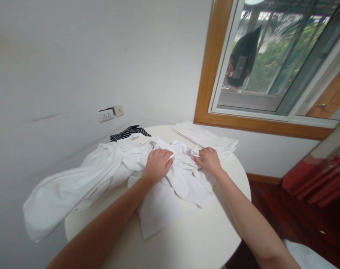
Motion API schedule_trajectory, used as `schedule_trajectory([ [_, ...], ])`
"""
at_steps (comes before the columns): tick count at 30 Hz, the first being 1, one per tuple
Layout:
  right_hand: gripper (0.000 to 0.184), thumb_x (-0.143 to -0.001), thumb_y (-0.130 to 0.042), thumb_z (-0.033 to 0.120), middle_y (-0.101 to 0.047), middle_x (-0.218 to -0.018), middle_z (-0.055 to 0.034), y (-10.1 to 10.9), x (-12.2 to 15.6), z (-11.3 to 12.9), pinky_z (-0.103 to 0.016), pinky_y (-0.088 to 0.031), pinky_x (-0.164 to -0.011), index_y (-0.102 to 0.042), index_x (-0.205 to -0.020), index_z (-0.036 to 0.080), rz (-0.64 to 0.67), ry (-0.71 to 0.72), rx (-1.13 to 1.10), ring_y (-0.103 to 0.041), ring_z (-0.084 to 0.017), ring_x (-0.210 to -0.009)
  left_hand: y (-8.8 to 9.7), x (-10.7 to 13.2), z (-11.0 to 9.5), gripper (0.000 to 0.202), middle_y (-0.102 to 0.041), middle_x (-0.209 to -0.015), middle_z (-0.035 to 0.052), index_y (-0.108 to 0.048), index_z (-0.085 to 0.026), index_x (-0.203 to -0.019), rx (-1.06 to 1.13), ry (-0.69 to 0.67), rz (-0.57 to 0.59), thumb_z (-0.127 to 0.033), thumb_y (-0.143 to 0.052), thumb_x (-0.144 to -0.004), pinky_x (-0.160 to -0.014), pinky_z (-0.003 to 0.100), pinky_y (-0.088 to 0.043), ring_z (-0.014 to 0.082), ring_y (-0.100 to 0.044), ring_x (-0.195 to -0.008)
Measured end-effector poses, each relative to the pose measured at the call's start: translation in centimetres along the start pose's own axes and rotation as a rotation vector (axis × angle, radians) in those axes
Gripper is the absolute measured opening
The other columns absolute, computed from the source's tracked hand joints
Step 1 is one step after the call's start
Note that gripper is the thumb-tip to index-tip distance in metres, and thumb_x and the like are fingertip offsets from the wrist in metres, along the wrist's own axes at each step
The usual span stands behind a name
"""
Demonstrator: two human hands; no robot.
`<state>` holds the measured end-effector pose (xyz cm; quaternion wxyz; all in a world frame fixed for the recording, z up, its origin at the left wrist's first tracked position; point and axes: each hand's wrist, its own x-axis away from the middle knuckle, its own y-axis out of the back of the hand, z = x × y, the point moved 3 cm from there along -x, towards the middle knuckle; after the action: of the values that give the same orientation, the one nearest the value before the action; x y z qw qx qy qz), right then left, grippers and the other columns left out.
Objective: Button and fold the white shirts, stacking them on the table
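A crumpled white shirt lies across a round white table, one part hanging off the left edge. My left hand rests on the bunched cloth at the middle, fingers curled into the fabric. My right hand pinches a fold of the same shirt a little to the right. Both hands grip the cloth close together.
A folded white garment lies at the table's far side, a black-and-white striped cloth at the back left. A wall socket sits on the white wall. A wood-framed window is at the right, red fabric below it.
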<state>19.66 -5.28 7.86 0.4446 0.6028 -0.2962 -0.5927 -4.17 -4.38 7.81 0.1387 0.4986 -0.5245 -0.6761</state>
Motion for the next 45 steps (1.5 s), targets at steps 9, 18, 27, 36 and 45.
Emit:
schedule_trajectory([
  [9,0.026,-0.078,-0.050,0.012,-0.066,-0.093,-0.0029,0.6,2.2,5.8,-0.024,-0.040,-0.077,-0.068,-0.094,0.022,0.296,0.568,-0.435,-0.059,-0.016,-0.086,-2.8,1.0,2.1,0.043,-0.051,-0.140,0.0137,-0.055,-0.027,-0.128,0.040,0.226,0.280,-0.045,-0.049,-0.089,-0.101,0.070,-0.026,0.0341,-0.044,-0.127],
  [18,0.019,-0.068,-0.048,0.010,-0.049,-0.060,0.0021,0.2,3.4,7.5,-0.022,-0.037,-0.062,-0.061,-0.056,0.016,0.623,0.611,-0.625,-0.047,-0.011,-0.061,-0.1,0.0,0.5,0.033,-0.071,-0.102,0.0076,-0.066,-0.022,-0.104,0.089,0.217,0.094,-0.023,-0.036,-0.091,-0.104,0.053,-0.032,0.0254,-0.060,-0.105],
  [27,0.037,-0.092,-0.044,0.041,-0.062,-0.070,-0.0012,0.9,2.7,5.7,-0.023,-0.041,-0.064,-0.070,-0.094,0.014,0.659,0.349,-0.822,-0.054,-0.013,-0.066,-2.9,1.4,-0.9,0.040,-0.056,-0.131,0.0062,-0.063,-0.031,-0.108,0.098,0.127,0.230,-0.056,-0.063,-0.076,-0.105,0.070,-0.020,0.0330,-0.045,-0.125],
  [36,0.025,-0.080,-0.061,0.030,-0.069,-0.100,-0.0118,-0.3,1.6,-0.8,-0.027,-0.042,-0.076,-0.073,-0.098,0.017,0.529,0.058,-0.109,-0.062,-0.021,-0.089,-2.8,1.0,0.3,0.017,-0.049,-0.140,0.0067,-0.063,-0.025,-0.091,0.116,0.122,0.352,-0.038,-0.054,-0.086,-0.104,0.071,-0.023,0.0296,-0.039,-0.133],
  [45,0.033,-0.069,-0.058,0.015,-0.072,-0.102,-0.0083,4.2,3.5,-4.1,-0.025,-0.042,-0.068,-0.075,-0.098,0.021,0.729,-0.146,0.064,-0.065,-0.022,-0.089,-2.5,1.1,0.8,0.022,-0.038,-0.150,0.0085,-0.062,-0.026,-0.096,0.066,0.086,0.396,-0.038,-0.064,-0.078,-0.106,0.072,-0.016,0.0296,-0.029,-0.140],
])
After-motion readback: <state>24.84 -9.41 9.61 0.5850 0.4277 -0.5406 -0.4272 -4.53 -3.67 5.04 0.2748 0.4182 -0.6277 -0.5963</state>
